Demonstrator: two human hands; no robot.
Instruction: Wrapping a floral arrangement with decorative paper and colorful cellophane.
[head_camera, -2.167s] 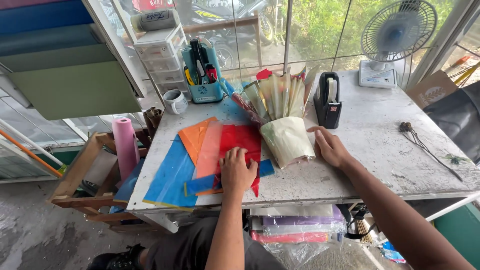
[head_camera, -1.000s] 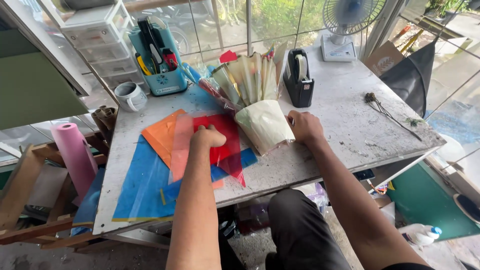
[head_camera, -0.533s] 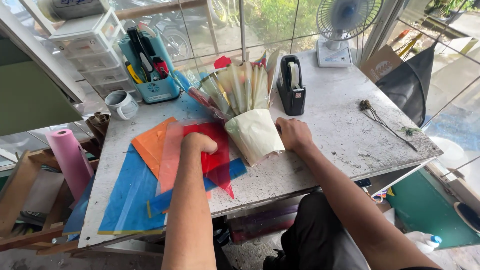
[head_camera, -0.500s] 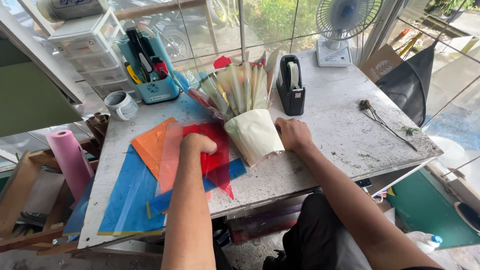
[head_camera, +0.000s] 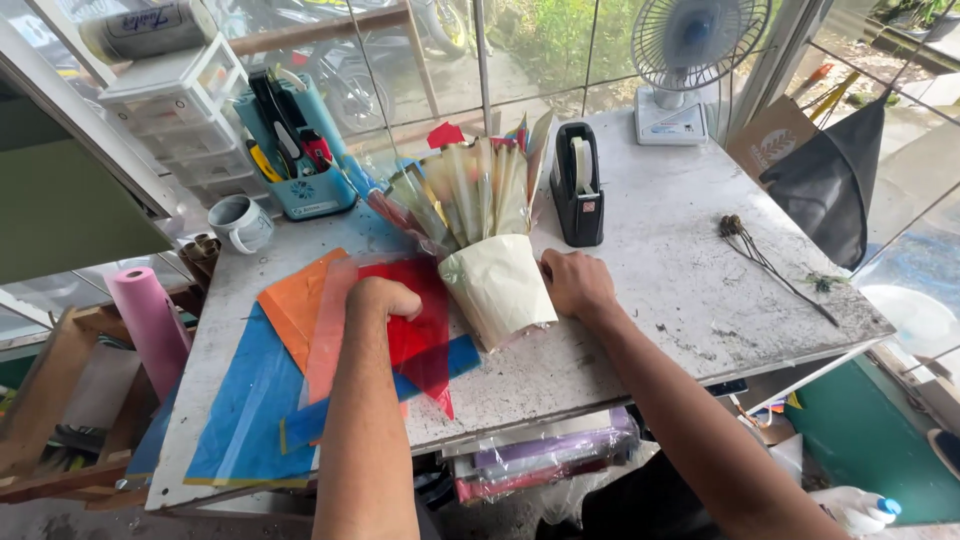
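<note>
A bouquet (head_camera: 487, 250) wrapped in cream paper lies on the white table (head_camera: 640, 310), its clear and coloured sleeves fanning toward the window. My right hand (head_camera: 573, 282) rests with curled fingers against the right side of the cream wrap. My left hand (head_camera: 383, 299) is curled on a red translucent sheet (head_camera: 420, 325), pinching its upper edge. Under the red sheet lie an orange sheet (head_camera: 295, 300) and blue sheets (head_camera: 250, 400).
A black tape dispenser (head_camera: 578, 185) stands behind my right hand. A blue tool caddy (head_camera: 300, 160), a mug (head_camera: 238, 222) and plastic drawers (head_camera: 185, 120) sit at the back left, a fan (head_camera: 690, 60) at the back right. Dried stems (head_camera: 765, 262) lie to the right. A pink roll (head_camera: 150, 325) leans beside the table.
My view has moved closer and shifted slightly. Both hands stay in the same places on the red sheet and the bouquet wrap.
</note>
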